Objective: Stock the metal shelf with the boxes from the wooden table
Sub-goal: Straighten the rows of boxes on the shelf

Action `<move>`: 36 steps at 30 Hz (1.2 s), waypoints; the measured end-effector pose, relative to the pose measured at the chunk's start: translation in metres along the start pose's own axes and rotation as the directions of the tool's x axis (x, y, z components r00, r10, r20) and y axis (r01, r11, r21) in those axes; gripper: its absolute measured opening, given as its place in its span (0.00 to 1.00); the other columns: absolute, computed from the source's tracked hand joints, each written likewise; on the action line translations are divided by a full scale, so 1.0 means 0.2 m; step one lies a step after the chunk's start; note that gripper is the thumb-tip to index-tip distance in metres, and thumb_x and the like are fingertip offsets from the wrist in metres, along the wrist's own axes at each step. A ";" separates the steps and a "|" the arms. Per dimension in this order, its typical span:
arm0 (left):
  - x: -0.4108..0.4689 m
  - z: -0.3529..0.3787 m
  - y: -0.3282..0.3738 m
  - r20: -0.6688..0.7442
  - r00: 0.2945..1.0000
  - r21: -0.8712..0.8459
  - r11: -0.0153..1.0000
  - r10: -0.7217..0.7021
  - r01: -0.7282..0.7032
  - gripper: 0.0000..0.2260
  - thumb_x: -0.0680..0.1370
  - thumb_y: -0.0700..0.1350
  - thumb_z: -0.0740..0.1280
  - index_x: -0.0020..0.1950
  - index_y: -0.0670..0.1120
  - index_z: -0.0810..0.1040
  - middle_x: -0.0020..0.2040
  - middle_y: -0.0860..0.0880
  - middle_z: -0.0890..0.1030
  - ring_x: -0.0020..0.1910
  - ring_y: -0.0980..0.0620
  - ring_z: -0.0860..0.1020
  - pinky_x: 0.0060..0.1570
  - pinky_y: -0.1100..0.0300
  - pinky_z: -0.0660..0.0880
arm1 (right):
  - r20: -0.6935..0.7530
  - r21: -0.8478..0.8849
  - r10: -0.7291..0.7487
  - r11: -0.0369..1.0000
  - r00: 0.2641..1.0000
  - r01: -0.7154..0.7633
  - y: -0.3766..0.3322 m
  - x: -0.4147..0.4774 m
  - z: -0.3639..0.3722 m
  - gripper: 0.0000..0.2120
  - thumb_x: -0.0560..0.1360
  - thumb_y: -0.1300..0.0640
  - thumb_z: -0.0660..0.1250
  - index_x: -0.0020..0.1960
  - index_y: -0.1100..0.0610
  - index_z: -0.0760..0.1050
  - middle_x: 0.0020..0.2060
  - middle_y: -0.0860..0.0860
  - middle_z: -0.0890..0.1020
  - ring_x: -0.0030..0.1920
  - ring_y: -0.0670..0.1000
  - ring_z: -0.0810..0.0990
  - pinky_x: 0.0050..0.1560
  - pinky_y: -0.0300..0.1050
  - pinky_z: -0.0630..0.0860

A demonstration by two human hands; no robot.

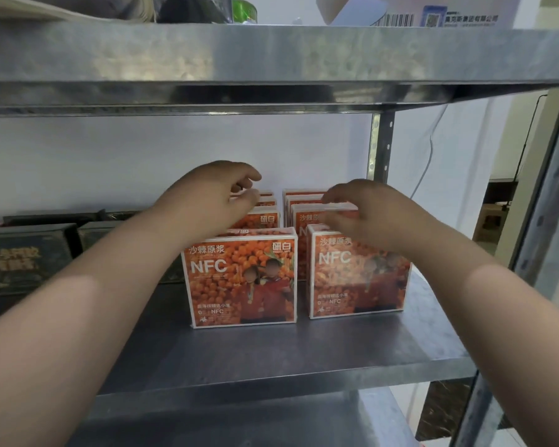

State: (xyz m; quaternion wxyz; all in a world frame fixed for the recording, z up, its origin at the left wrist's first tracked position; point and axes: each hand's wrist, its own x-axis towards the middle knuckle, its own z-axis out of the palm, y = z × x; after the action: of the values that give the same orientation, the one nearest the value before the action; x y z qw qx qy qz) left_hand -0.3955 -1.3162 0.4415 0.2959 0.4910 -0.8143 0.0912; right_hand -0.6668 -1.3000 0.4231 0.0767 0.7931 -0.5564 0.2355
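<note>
Hands above two rows of orange printed cardboard boxes on a grey metal shelf point(271, 356).
The boxes stand upright in two files running front to back. Their broad "NFC" faces point toward the camera and their long sides lie left to right along the shelf's front edge. The front left box point(239, 279) and the front right box point(359, 275) sit just beside each other. The left hand point(207, 198) hangs over the left file, fingers curled at the rear boxes' tops. The right hand point(368, 214) has fingertips on a box behind the front right one. Whether either hand grips a box cannot be told. Dark flat boxes point(23, 259) lie at the left of the shelf.
</note>
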 end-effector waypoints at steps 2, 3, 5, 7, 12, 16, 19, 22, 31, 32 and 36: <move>-0.15 0.02 0.07 -0.032 0.998 0.059 0.997 0.050 -0.048 0.22 0.80 0.58 0.62 0.74 0.56 0.69 0.68 0.53 0.75 0.64 0.53 0.74 0.57 0.57 0.71 | -0.003 -0.066 -0.016 0.998 1.000 0.015 0.00 -0.11 0.05 0.29 0.75 0.30 0.60 0.69 0.44 0.73 0.65 0.47 0.78 0.63 0.51 0.77 0.61 0.51 0.76; -0.21 0.04 0.09 -0.019 0.998 0.123 0.991 0.060 -0.058 0.25 0.79 0.60 0.62 0.76 0.56 0.66 0.70 0.53 0.73 0.66 0.51 0.72 0.61 0.54 0.70 | 0.000 -0.122 -0.026 0.992 1.000 0.026 0.01 -0.14 0.08 0.33 0.72 0.27 0.58 0.70 0.44 0.72 0.65 0.48 0.78 0.63 0.52 0.77 0.62 0.53 0.76; -0.28 0.13 0.11 0.020 0.998 0.270 0.961 0.057 -0.060 0.31 0.77 0.66 0.61 0.77 0.57 0.62 0.72 0.53 0.71 0.70 0.49 0.69 0.70 0.48 0.64 | -0.009 -0.236 -0.054 0.971 0.999 0.050 0.05 -0.18 0.14 0.37 0.69 0.25 0.56 0.71 0.44 0.70 0.65 0.49 0.79 0.64 0.55 0.77 0.65 0.57 0.74; -0.32 0.22 0.10 0.020 0.999 0.342 0.939 0.040 -0.045 0.32 0.75 0.69 0.60 0.75 0.56 0.65 0.70 0.53 0.72 0.69 0.48 0.71 0.73 0.42 0.58 | -0.040 -0.274 -0.066 0.960 0.997 0.053 0.06 -0.18 0.18 0.36 0.70 0.26 0.56 0.71 0.45 0.71 0.64 0.50 0.79 0.65 0.57 0.77 0.67 0.61 0.69; -0.31 0.31 0.02 -0.076 0.996 0.327 0.945 0.047 -0.020 0.28 0.75 0.66 0.62 0.71 0.53 0.72 0.65 0.51 0.77 0.64 0.46 0.76 0.72 0.40 0.55 | -0.069 -0.281 -0.093 0.957 0.993 0.070 0.04 -0.13 0.23 0.34 0.72 0.29 0.58 0.71 0.47 0.72 0.65 0.51 0.80 0.66 0.58 0.76 0.69 0.63 0.67; -0.29 0.32 0.00 -0.066 0.997 0.330 0.944 0.047 -0.023 0.29 0.75 0.67 0.60 0.72 0.53 0.71 0.66 0.50 0.77 0.65 0.45 0.75 0.73 0.37 0.54 | -0.104 -0.293 -0.112 0.953 0.988 0.077 0.05 -0.11 0.27 0.34 0.72 0.29 0.59 0.71 0.48 0.72 0.65 0.51 0.80 0.66 0.58 0.76 0.70 0.64 0.64; -0.32 0.30 0.00 -0.135 0.990 0.291 0.957 0.043 -0.002 0.32 0.75 0.68 0.63 0.75 0.54 0.67 0.72 0.47 0.71 0.74 0.44 0.65 0.74 0.34 0.50 | -0.180 -0.311 -0.133 0.948 0.975 0.072 0.06 -0.14 0.28 0.36 0.73 0.28 0.58 0.73 0.49 0.70 0.68 0.53 0.77 0.72 0.59 0.71 0.74 0.68 0.59; -0.44 0.27 -0.05 -0.309 0.936 -0.010 0.984 -0.170 0.176 0.39 0.71 0.61 0.74 0.77 0.56 0.60 0.76 0.51 0.58 0.77 0.44 0.55 0.74 0.41 0.54 | -0.385 -0.201 -0.080 0.980 0.919 0.001 0.08 -0.24 0.30 0.40 0.73 0.27 0.61 0.77 0.50 0.65 0.74 0.56 0.69 0.77 0.59 0.63 0.76 0.66 0.55; -0.70 0.43 -0.26 0.144 0.741 -0.733 0.432 -0.656 0.526 0.50 0.58 0.68 0.78 0.75 0.52 0.66 0.65 0.49 0.79 0.61 0.51 0.79 0.67 0.47 0.70 | -0.107 0.601 0.586 0.682 0.803 -0.417 0.21 -0.50 0.45 0.48 0.69 0.37 0.73 0.81 0.49 0.53 0.75 0.52 0.64 0.72 0.52 0.69 0.68 0.53 0.70; -0.71 0.44 -0.29 0.171 0.742 -0.746 0.407 -0.649 0.527 0.47 0.58 0.69 0.79 0.72 0.52 0.70 0.62 0.50 0.81 0.61 0.51 0.80 0.67 0.45 0.71 | -0.041 0.631 0.609 0.630 0.792 -0.452 0.22 -0.50 0.44 0.45 0.71 0.38 0.72 0.80 0.49 0.55 0.73 0.51 0.69 0.68 0.50 0.72 0.63 0.49 0.70; -0.71 0.47 -0.31 0.164 0.789 -0.622 0.559 -0.592 0.548 0.21 0.71 0.55 0.74 0.63 0.59 0.77 0.57 0.59 0.84 0.59 0.57 0.80 0.66 0.46 0.72 | 0.073 0.622 0.579 0.610 0.812 -0.491 0.23 -0.49 0.42 0.27 0.76 0.44 0.71 0.72 0.46 0.68 0.58 0.44 0.80 0.56 0.47 0.78 0.54 0.44 0.68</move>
State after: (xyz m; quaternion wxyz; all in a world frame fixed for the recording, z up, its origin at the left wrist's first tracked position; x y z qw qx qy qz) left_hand -0.3308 -1.2830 0.2768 0.4838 0.5924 -0.5815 -0.2773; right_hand -0.7111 -1.2658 0.2968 -0.2218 0.5522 -0.6532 0.4681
